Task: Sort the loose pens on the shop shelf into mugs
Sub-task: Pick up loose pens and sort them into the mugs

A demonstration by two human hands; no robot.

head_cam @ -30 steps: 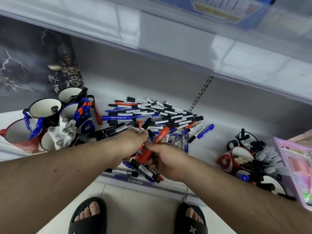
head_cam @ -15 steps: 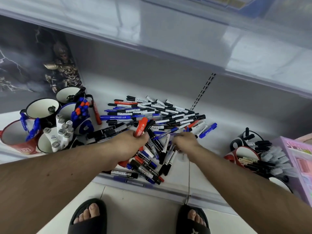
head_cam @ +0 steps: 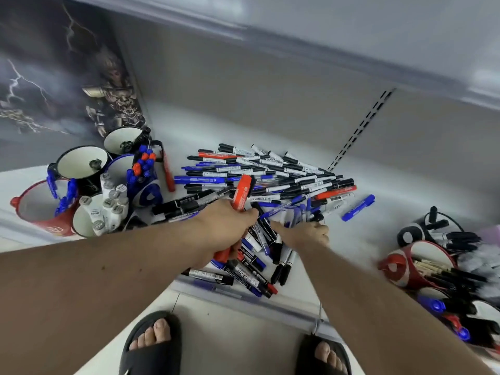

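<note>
the left hand point(head_cam: 227, 226) grips a thick red marker point(head_cam: 242, 192), cap pointing up and away, over the near edge of the loose pen pile point(head_cam: 270, 177). the right hand point(head_cam: 305, 234) lies palm down on the pile's near right side; its fingertips are hidden among the pens, so its grasp cannot be told. the pens mostly lie left to right across the shelf point(head_cam: 365, 239). the left mug cluster point(head_cam: 89, 190) stands just left of the pile, nearer the left hand. bare shelf shows to the right, before the right mug cluster point(head_cam: 422, 263). the shelf front edge runs close under both wrists.
</note>
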